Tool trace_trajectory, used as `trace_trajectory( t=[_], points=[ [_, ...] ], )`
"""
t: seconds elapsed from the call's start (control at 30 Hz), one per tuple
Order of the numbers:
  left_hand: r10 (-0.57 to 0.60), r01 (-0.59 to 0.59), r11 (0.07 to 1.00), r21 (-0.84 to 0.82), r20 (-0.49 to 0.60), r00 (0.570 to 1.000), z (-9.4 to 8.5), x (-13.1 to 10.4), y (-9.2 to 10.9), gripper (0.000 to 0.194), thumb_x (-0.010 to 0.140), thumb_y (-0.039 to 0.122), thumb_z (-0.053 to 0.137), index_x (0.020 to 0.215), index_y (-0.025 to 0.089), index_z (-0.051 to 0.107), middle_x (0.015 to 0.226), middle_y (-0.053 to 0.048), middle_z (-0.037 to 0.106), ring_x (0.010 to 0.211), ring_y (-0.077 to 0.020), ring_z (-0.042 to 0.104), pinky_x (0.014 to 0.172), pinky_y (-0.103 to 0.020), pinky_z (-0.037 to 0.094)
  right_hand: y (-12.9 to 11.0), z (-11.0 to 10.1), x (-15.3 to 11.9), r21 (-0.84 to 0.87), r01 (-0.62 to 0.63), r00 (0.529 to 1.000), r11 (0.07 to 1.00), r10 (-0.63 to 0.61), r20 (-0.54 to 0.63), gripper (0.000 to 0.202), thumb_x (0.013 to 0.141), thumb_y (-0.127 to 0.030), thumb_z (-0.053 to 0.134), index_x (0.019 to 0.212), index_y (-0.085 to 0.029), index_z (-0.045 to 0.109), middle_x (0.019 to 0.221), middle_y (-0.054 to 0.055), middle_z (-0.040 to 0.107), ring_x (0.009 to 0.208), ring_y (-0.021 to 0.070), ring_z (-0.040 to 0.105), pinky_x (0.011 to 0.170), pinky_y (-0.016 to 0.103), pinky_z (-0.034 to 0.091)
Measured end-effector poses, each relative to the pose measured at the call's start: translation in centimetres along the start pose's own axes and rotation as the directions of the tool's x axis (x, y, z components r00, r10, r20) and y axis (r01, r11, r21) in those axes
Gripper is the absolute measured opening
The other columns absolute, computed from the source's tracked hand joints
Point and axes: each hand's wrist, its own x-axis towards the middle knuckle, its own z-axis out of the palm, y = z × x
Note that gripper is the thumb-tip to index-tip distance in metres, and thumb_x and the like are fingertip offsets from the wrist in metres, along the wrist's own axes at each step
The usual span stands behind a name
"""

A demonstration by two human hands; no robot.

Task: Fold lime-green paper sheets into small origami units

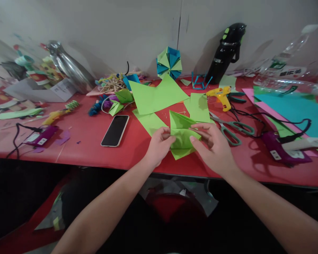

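Left hand [161, 145]: one, fingers curled, pinching the left edge of the folded green paper. Folded green paper [184, 139]: one, held over the near part of the red table [82, 153], between the hands; it lay rightward from the left fingers and leftward from the right, its long axis apparently running away from the person. Right hand [216, 150]: one, thumb on the right flap, other fingers at its far side, grasping it. Neither hand was nearer; both touched it.

Counted, left to right:
- Purple power strips: two, one far left [46, 135], one far right [277, 155].
- Steel jug [71, 68]: one.
- Smartphone [115, 130]: one.
- Loose green sheets just beyond the hands: three, left [150, 122], middle [159, 97], right [198, 106].
- Blue-and-green paper ball [169, 63]: one.
- Yellow hot glue gun [219, 94]: one; a left-side yellow tool [53, 116] was unclear.
- Black bottle [222, 53]: one.
- Scissors [231, 133]: one pair.
- Clear plastic bottles [288, 68]: at least one, count uncertain.
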Motion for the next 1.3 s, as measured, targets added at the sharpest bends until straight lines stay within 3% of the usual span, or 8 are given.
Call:
trace_trajectory(
  t=[0.17,0.47,0.63,0.73,0.9,1.07,1.17,1.3],
  points=[
    [-0.011,0.012,0.999,0.041,-0.033,0.999,-0.1,0.2,0.0,0.031,0.075,0.025,0.070,0.105,0.021,0.066,0.075,0.002,0.066,0.060,-0.0103,0.054,0.055,-0.023,0.038,-0.7,-0.4,-0.1,-0.086,-0.089,0.992,0.992,0.096,0.078,0.025,0.093,-0.037,0.062,0.114,-0.026,0.066,0.116,0.008,0.071,0.103,0.0252,0.067,0.086,0.041,0.055],
    [0.011,-0.009,0.997,0.075,-0.029,1.000,-0.1,0.2,0.1,0.020,0.078,0.037,0.072,0.083,0.020,0.064,0.059,0.008,0.044,0.051,-0.0067,0.033,0.050,-0.023,0.025,-1.3,-0.7,0.2,-0.106,-0.125,0.988,0.986,0.134,0.072,0.024,0.093,-0.037,0.059,0.110,-0.025,0.072,0.102,0.006,0.074,0.092,0.0246,0.068,0.075,0.039,0.055],
    [0.032,-0.034,0.994,0.103,0.017,0.999,-0.3,0.2,0.0,0.023,0.082,0.042,0.070,0.079,0.020,0.065,0.057,0.007,0.044,0.050,-0.0070,0.033,0.049,-0.023,0.026,-1.4,-0.7,0.1,-0.136,-0.129,0.987,0.982,0.140,0.077,0.024,0.094,-0.037,0.060,0.111,-0.026,0.073,0.103,0.006,0.076,0.086,0.0239,0.069,0.067,0.037,0.053],
    [0.030,-0.029,0.992,0.119,-0.006,1.000,-0.2,0.0,0.3,0.024,0.083,0.041,0.070,0.077,0.019,0.066,0.055,0.006,0.046,0.049,-0.0069,0.035,0.050,-0.023,0.029,-1.4,-0.7,-0.2,-0.133,-0.104,0.987,0.986,0.119,0.109,0.026,0.094,-0.038,0.060,0.114,-0.028,0.072,0.112,0.006,0.075,0.090,0.0263,0.070,0.070,0.040,0.056],
    [0.002,-0.002,1.000,-0.008,-0.047,0.999,0.1,-0.2,0.8,0.019,0.083,0.036,0.072,0.079,0.017,0.068,0.058,0.005,0.050,0.051,-0.0063,0.041,0.053,-0.021,0.035,-1.9,-0.5,-0.9,-0.191,0.079,0.976,0.978,-0.037,0.213,0.030,0.095,-0.033,0.059,0.123,-0.030,0.068,0.126,0.004,0.072,0.113,0.0274,0.068,0.095,0.046,0.056],
    [-0.057,0.066,0.959,-0.274,0.041,0.998,0.1,-0.1,1.1,0.020,0.079,0.031,0.077,0.082,0.015,0.064,0.072,0.002,0.061,0.062,-0.0077,0.056,0.062,-0.020,0.046,-1.4,-0.1,-1.0,-0.318,0.422,0.885,0.849,-0.310,0.346,0.036,0.095,-0.024,0.058,0.131,-0.025,0.063,0.140,0.005,0.064,0.135,0.0243,0.055,0.117,0.050,0.041],
    [-0.094,0.113,0.933,-0.341,0.070,0.993,-0.1,0.0,1.2,0.017,0.079,0.026,0.075,0.082,0.015,0.063,0.075,0.000,0.064,0.065,-0.0095,0.060,0.064,-0.021,0.049,-0.9,0.1,-0.9,-0.403,0.529,0.833,0.747,-0.366,0.416,0.039,0.097,-0.023,0.055,0.135,-0.021,0.059,0.145,0.007,0.059,0.139,0.0232,0.051,0.120,0.049,0.036],
    [-0.135,0.147,0.907,-0.394,0.058,0.989,-0.2,0.1,1.3,0.012,0.080,0.023,0.071,0.084,0.016,0.063,0.075,-0.001,0.067,0.065,-0.0112,0.063,0.063,-0.022,0.051,-0.7,0.1,-0.9,-0.452,0.572,0.806,0.684,-0.365,0.466,0.042,0.098,-0.024,0.054,0.139,-0.019,0.056,0.149,0.008,0.056,0.143,0.0231,0.046,0.122,0.049,0.033]
  ],
)
